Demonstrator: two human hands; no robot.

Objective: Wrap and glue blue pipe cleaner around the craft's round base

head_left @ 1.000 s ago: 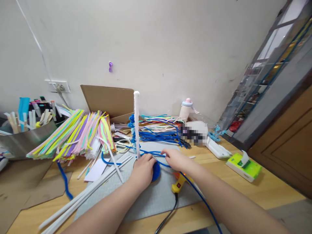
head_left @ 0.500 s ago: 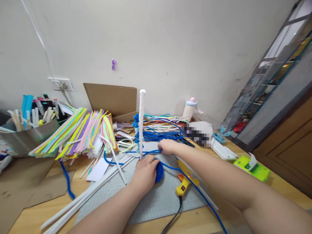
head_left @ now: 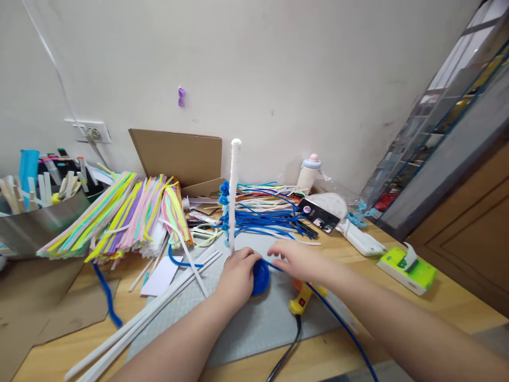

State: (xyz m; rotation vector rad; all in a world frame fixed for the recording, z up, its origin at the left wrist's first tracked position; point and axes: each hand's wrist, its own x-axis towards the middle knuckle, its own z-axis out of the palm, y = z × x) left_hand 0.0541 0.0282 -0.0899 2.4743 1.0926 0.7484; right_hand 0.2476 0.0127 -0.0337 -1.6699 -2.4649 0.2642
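Note:
My left hand [head_left: 237, 278] presses down on a round base [head_left: 261, 278] covered in blue pipe cleaner, its fingers curled over the near left part. A tall white fuzzy stem [head_left: 235, 191] stands upright just behind that hand, with small blue fuzzy loops [head_left: 225, 199] along its left side. To the right of the base, my right hand [head_left: 296, 259] hovers with thumb and fingers apart. A long blue pipe cleaner [head_left: 342, 320] runs from the base under this hand and off the near edge. Part of the base is hidden by my left hand.
A yellow glue gun [head_left: 300, 301] lies on the grey mat [head_left: 254, 334] under my right forearm. Bundled pastel pipe cleaners [head_left: 119, 217], blue ones [head_left: 266, 216] and long white ones [head_left: 151, 313] surround the mat. A phone [head_left: 319, 215] and tissue pack [head_left: 407, 270] are at right.
My right hand has moved right and nearer to me, and its fingers have spread. The blue strands it held behind the base are no longer there. My left hand stays on the base.

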